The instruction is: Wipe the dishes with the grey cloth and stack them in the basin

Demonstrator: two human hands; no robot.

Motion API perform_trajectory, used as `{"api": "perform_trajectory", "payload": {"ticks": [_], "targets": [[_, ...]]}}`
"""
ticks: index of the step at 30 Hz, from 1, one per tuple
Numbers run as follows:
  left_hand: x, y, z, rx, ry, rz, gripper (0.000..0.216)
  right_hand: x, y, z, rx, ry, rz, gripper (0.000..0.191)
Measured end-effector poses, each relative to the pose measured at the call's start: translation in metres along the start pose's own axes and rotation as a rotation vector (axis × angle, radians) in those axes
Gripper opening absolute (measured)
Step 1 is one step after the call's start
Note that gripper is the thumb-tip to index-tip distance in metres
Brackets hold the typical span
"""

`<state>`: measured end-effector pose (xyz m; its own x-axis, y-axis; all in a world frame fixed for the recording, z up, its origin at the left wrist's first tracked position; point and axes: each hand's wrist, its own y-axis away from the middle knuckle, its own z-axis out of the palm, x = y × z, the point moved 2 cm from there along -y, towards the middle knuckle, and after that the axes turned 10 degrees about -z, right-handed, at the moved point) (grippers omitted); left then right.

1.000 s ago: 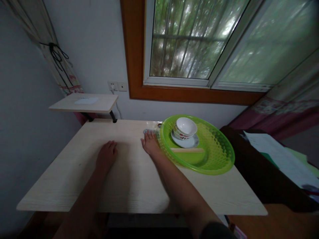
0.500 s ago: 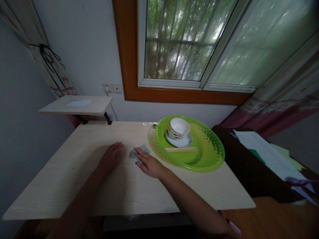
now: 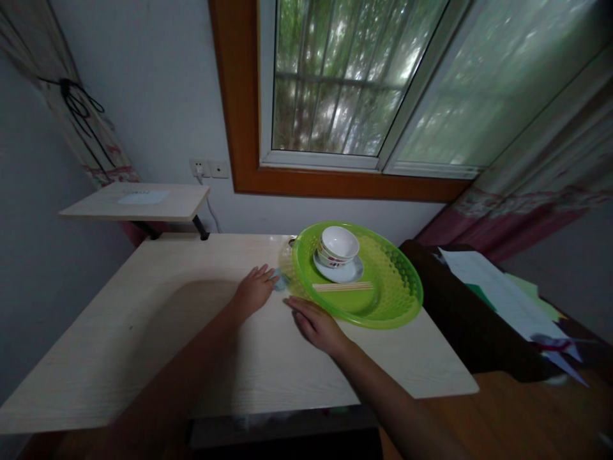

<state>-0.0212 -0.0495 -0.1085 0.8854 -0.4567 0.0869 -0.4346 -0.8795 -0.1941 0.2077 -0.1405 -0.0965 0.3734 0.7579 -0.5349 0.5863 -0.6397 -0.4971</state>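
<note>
A small light blue-green cloth [image 3: 281, 280] lies on the pale wooden table, by the left rim of a green plastic basket [image 3: 393, 321]. My left hand [image 3: 255, 292] rests on the tabletop with fingers stretched out, their tips at the cloth's left edge. Just in front of the basket's rim is my right hand [image 3: 318, 324], palm down, fingers extended and nothing seen in them. Inside the basket, stacked white bowls [image 3: 339, 244] stand on a white plate [image 3: 353, 271]. Several light chopsticks [image 3: 342, 287] lie side by side in front of the plate.
A small raised shelf [image 3: 182, 203] with a paper label stands at the table's back left. Behind the table are a wall socket [image 3: 200, 168] with a cable and a window. A dark surface with papers [image 3: 493, 294] adjoins on the right.
My left hand has moved right to the cloth. My right hand has come off the cloth and shifted right and slightly nearer. The cloth now lies closer to the basket.
</note>
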Motion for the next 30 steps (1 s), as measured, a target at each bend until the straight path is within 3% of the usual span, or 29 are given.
{"api": "perform_trajectory", "payload": {"ticks": [4, 7, 11, 15, 19, 23, 27, 30], "targets": [[-0.024, -0.039, 0.011, 0.022, 0.042, -0.160, 0.050, 0.002, 0.000, 0.002, -0.012, 0.022, 0.008, 0.048], [-0.057, -0.044, 0.016, 0.008, 0.085, -0.265, 0.057, 0.002, 0.001, 0.002, 0.002, 0.027, 0.027, 0.044], [-0.098, -0.012, 0.014, 0.072, 0.060, -0.287, 0.054, 0.006, 0.006, 0.002, 0.064, 0.019, 0.090, 0.039], [-0.109, 0.033, 0.007, 0.183, 0.005, -0.307, 0.051, 0.006, 0.004, 0.003, -0.001, 0.027, 0.030, 0.044], [-0.088, 0.068, 0.003, 0.197, 0.021, -0.295, 0.052, 0.004, 0.001, 0.005, -0.092, 0.089, -0.037, 0.046], [-0.044, 0.084, 0.001, 0.192, 0.069, -0.184, 0.051, 0.005, 0.002, 0.008, -0.079, 0.104, -0.030, 0.041], [-0.001, 0.064, 0.004, 0.099, 0.095, -0.039, 0.052, 0.006, 0.003, 0.008, -0.029, 0.065, 0.000, 0.038], [0.015, 0.032, 0.007, 0.067, 0.075, -0.013, 0.050, 0.005, 0.002, 0.006, -0.012, 0.037, -0.007, 0.036]]}}
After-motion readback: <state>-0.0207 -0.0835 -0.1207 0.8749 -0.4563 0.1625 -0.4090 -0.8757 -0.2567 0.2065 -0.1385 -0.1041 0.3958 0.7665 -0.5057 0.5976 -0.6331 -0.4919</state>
